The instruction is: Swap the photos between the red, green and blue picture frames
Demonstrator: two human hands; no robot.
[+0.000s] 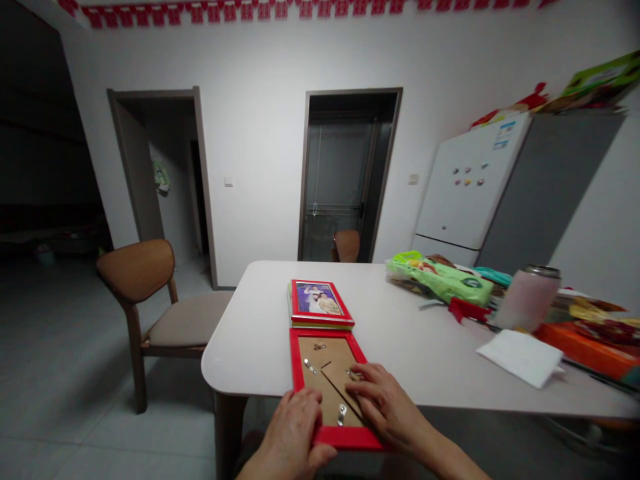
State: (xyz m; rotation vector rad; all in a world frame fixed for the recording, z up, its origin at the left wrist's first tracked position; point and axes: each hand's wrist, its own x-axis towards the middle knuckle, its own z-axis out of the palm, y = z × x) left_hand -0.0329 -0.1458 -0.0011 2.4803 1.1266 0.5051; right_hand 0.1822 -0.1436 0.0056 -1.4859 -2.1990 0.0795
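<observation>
A red photo frame (296,363) lies face down at the table's near edge, its lower end reaching past the edge. Its brown backboard (313,390) carries metal turn clips (342,415) and a slot-shaped cut line. My left hand (295,427) grips the lower left corner, thumb along the bottom rail. On the right side, the fingers of my right hand (383,403) curl over the frame's edge and rest at a clip there; its thumb is hidden. Just beyond lies a stack of frames, the top red one (320,300) face up with a photo of people.
On the white table (250,327), the right side holds a green wipes-like package (445,280), a pink bottle (530,297), a white paper sheet (523,357) and an orange box (585,350). A wooden chair (137,270) stands left. A fridge (470,180) is behind right.
</observation>
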